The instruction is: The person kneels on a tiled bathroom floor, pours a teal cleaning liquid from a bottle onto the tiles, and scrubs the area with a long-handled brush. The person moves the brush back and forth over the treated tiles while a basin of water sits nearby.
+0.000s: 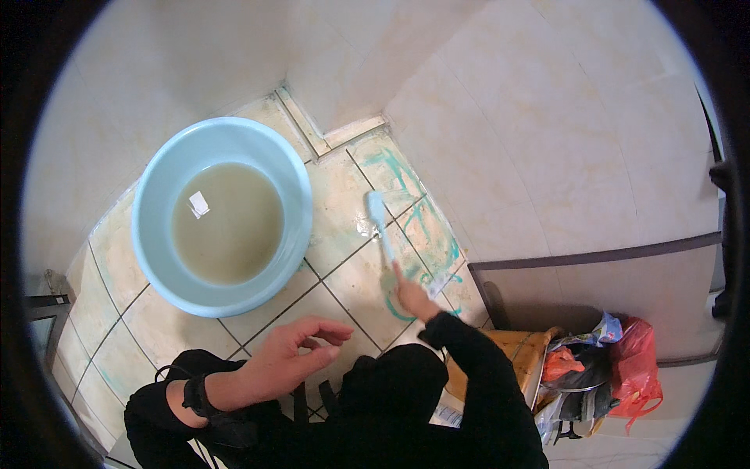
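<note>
My right hand (414, 298) is closed around the handle of a light blue scrubbing brush (376, 209), whose head rests on the tiled floor (348, 289). Teal-green smears (433, 234) streak the tiles to the right of the brush. Over my knees, my left hand (301, 349) hangs with loosely bent fingers and the thumb apart, holding nothing. Nearest to it stands a big light blue basin (301, 227) with murky greyish water in it. A small white scrap (198, 205) shows in the water. My wrist carries a dark band (198, 395).
Pale tiled walls (500, 117) meet the floor behind and to the right, with a raised tile ledge (320, 144) at the corner. An orange-brown box (512, 352) and a red plastic bag (634, 363) are at the lower right, beside a dark-edged panel (594, 289).
</note>
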